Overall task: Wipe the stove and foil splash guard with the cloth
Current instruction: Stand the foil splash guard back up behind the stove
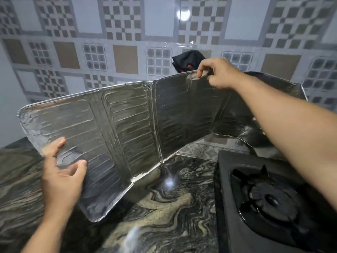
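Silver, ribbed foil is pinched at its top edge between the thumb and fingers of the right hand (218,73); the left hand (61,170) holds the lower left panel, thumb curled on its face. The foil splash guard (127,125) stands folded in panels on the swirled marble counter (173,207), beside the black stove (264,201). A dark cloth (187,60) hangs behind it.

A folding silver foil splash guard (127,128) stands on the dark, swirl-patterned stone bench (164,207), its panels bent around the black gas stove (264,203) at the bench's right side. The right hand (217,73) pinches the guard's top edge. The left hand (60,172) holds its left panel's lower edge. A dark cloth (187,60) shows behind the guard's top edge, against the tiled wall (109,42).
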Demonstrator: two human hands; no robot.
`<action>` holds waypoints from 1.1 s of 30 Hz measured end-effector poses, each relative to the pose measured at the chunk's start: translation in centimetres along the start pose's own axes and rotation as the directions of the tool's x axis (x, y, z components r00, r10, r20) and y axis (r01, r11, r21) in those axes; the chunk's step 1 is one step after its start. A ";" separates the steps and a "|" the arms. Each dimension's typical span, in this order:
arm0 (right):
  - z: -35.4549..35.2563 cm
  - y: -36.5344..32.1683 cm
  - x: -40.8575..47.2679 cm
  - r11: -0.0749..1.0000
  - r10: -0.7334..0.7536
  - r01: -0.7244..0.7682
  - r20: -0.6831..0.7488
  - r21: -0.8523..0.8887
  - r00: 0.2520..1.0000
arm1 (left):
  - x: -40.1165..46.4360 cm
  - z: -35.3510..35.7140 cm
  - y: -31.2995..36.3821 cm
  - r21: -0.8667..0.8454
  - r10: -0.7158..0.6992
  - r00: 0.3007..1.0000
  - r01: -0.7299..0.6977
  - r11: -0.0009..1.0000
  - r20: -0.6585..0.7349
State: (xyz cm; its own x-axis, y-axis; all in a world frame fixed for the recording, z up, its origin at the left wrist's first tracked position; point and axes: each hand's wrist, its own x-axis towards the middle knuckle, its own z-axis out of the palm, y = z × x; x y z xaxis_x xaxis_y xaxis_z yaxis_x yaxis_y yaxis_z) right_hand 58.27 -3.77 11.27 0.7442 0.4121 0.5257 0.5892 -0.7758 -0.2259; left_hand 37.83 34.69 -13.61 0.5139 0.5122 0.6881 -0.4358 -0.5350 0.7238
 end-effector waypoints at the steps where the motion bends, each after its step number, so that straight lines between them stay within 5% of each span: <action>1: -0.6 0.1 0.2 1.000 -0.008 0.008 0.007 -0.026 1.000 | -0.2 0.2 0.2 -0.004 -0.016 1.000 0.016 1.000 0.006; 12: -1.8 6.2 -5.1 0.989 0.056 -0.045 0.078 -0.139 0.995 | -6.8 6.8 3.1 -0.055 -0.124 0.987 0.130 0.990 0.103; 33: -3.6 17.1 -15.9 0.866 0.249 -0.265 -0.095 -0.424 0.964 | -15.1 17.0 5.0 -0.068 0.305 0.852 -0.306 0.950 0.426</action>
State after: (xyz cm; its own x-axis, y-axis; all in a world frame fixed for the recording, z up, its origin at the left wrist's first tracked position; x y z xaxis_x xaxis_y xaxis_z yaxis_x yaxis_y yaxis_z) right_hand 55.33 -25.36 2.02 0.8341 0.1587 0.5283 0.1792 -0.9837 0.0126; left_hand 40.46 12.90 -21.29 0.6199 -0.0131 0.7846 -0.6213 -0.6190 0.4805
